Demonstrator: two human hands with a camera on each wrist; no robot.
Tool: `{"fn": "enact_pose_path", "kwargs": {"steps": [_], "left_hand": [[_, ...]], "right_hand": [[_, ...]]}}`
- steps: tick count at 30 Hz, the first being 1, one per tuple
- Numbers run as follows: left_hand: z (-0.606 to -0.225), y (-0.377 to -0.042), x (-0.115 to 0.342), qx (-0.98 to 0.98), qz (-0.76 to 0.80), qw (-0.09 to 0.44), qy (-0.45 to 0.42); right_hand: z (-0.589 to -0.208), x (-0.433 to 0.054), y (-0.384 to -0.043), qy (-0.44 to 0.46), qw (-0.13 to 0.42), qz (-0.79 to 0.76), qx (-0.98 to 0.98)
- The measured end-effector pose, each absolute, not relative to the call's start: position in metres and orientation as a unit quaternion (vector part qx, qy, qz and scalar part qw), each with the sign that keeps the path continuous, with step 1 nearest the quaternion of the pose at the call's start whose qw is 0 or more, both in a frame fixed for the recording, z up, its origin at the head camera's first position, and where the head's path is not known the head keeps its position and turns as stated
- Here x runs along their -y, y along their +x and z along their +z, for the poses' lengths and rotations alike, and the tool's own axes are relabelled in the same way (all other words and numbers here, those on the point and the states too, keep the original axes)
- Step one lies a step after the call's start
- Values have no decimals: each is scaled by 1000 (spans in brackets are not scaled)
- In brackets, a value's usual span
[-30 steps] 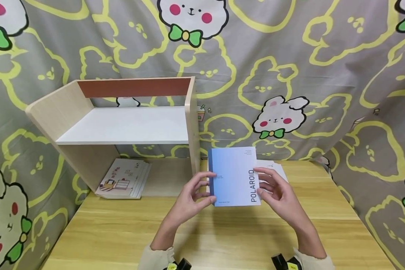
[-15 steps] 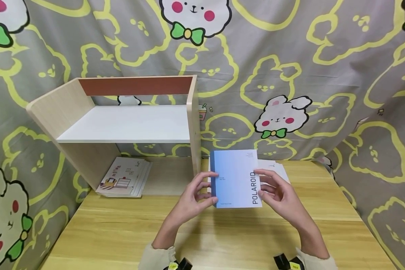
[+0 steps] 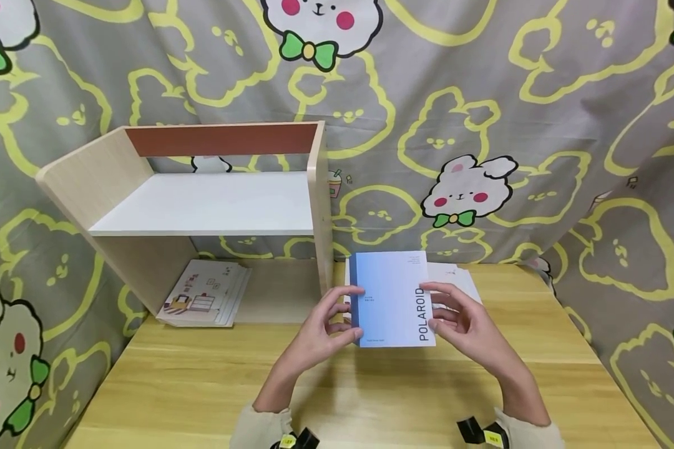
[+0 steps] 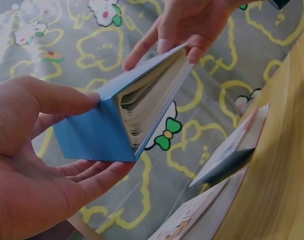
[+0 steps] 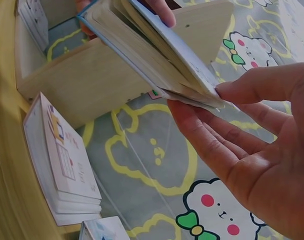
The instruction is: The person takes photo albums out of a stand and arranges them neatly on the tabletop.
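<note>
A pale blue photo album (image 3: 390,299) with "POLAROID" printed on its cover is held above the table. My left hand (image 3: 322,324) grips its darker blue spine, thumb and fingers on opposite covers. At the other side, my right hand (image 3: 472,324) pinches the free edge. In the left wrist view, the thick spine (image 4: 94,130) and the gaps between inner leaves show. Seen from the right wrist, the pages (image 5: 142,55) fan slightly between the covers, with my right thumb and fingers at their outer edge.
A two-tier wooden shelf (image 3: 213,206) stands at the left on the wooden table (image 3: 213,386). Its lower tier carries several white printed albums (image 3: 202,293). Behind the held album lies another white printed stack (image 3: 455,277), partly hidden. A patterned curtain (image 3: 371,93) hangs close behind.
The album and both hands have sunk slightly toward the table. Both hands keep their hold on it. The head view has shifted a little.
</note>
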State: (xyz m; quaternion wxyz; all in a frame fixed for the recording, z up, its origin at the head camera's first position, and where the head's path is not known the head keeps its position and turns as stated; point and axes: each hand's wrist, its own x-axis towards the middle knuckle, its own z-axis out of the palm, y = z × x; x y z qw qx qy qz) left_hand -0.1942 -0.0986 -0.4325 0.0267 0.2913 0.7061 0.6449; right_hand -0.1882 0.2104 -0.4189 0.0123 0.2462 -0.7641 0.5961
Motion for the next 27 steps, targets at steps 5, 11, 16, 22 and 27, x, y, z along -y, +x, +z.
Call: {"fn": "enact_pose_path", "kwargs": {"steps": [5, 11, 16, 22, 27], "left_hand": [[-433, -195, 96, -694, 656, 36, 294], [-435, -195, 95, -695, 659, 39, 287], [-438, -195, 94, -701, 654, 48, 279], [-440, -195, 92, -707, 649, 54, 276], [-442, -197, 92, -702, 654, 56, 276]], "right_hand": [[-417, -213, -189, 243, 7, 590, 770], [-418, -214, -191, 240, -1, 590, 771], [-420, -216, -191, 237, -13, 592, 770], [-423, -219, -190, 232, -19, 592, 772], [-423, -219, -191, 228, -21, 591, 774]]}}
